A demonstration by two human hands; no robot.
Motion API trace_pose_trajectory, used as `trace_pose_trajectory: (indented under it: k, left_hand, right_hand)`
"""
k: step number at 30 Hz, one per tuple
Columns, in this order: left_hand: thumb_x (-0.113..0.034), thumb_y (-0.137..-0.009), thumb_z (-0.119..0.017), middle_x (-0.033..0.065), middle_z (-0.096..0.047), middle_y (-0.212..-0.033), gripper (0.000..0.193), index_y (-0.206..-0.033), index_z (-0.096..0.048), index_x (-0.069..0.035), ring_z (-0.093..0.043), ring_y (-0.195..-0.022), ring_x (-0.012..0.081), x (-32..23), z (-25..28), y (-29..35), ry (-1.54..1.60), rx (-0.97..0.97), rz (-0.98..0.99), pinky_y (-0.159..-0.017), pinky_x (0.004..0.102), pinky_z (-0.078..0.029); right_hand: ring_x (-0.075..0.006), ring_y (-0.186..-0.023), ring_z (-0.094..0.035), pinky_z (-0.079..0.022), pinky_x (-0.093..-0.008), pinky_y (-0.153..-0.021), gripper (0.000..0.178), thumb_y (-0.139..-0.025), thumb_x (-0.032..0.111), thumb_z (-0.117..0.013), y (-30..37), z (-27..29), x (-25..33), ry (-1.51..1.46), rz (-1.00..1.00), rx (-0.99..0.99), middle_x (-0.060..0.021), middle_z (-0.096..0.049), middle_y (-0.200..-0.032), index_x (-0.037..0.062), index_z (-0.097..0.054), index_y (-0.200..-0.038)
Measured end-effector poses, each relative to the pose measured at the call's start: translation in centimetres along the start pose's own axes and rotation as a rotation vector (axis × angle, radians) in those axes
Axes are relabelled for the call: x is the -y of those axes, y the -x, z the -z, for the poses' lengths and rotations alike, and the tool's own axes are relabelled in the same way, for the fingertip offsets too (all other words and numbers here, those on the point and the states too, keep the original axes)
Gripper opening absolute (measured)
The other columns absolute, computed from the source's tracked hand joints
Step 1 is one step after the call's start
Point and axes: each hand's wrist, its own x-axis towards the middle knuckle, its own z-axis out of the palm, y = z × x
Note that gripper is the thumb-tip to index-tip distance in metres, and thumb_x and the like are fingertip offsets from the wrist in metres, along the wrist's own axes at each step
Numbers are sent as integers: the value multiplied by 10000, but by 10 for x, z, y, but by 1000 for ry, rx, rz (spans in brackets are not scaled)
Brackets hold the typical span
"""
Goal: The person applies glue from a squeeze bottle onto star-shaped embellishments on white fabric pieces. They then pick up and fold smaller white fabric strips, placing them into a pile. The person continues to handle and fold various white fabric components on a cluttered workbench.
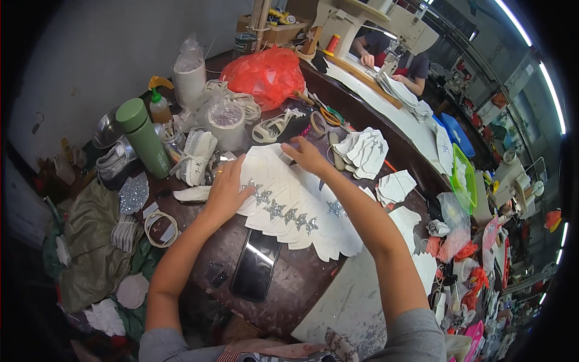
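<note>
A fanned, overlapping row of white shoe-upper pieces (265, 166) with silver glitter stars lies on the dark table before me. My left hand (226, 192) grips the row's left edge, its thumb over the pieces and its fingers along their side. At the far edge, my right hand (309, 158) has its fingers curled against the pieces, thumb toward the left; its fingertips are partly hidden. A black phone (256, 265) lies close below the row. To the right sit a stack of star-marked white pieces (360, 152) and a smaller white stack (395, 186).
A green bottle (143, 137), bundled white pieces (196, 158) and a white roll (225, 123) stand at the left. Beyond is a red plastic bag (265, 77). A white sandal (276, 125) lies behind the row. Across the table, another person works at a sewing machine (386, 30).
</note>
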Motion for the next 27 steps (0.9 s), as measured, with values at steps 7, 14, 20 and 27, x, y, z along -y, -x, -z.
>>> trace_pose_trajectory:
  k: [7, 14, 20, 27]
  left_hand:
    - [-15, -697, -804, 216, -394, -1394, 974, -1522, -288, -37, -410, -1284, 384, 9, 18, 8, 103, 131, 57, -1098, 439, -340]
    - [-15, -716, -771, 171, -405, -1459, 862, -1480, -375, -40, -307, -1408, 402, 4, 16, 7, 4, 94, -179, -1147, 489, -276]
    - [0, -835, -600, 64, -645, -1212, 401, -1228, -612, -75, -596, -1161, 250, 11, 9, 11, -4, 161, -279, -1094, 455, -356]
    - [-122, -780, -614, 100, -652, -1069, 359, -1127, -629, -32, -652, -970, 203, -1, 5, 18, -287, 41, -469, -796, 307, -544]
  right_hand:
    - [-203, -898, -670, -509, -311, -821, 464, -791, 313, -815, 23, 0, 15, -135, 53, 109, -136, -713, -931, -10, -677, -1094]
    - [-196, -892, -641, -494, -315, -822, 237, -713, -12, -761, 92, 27, 17, -122, 502, 191, -55, -667, -929, 59, -763, -939]
    - [-240, -995, -639, -500, -359, -894, 284, -696, -38, -693, 92, 30, 30, -68, 500, 257, -80, -680, -981, 54, -759, -957]
    - [-314, -1127, -633, -462, -397, -1029, 293, -744, -9, -577, 22, 55, 87, -114, 462, 384, -182, -697, -1102, -26, -686, -1015]
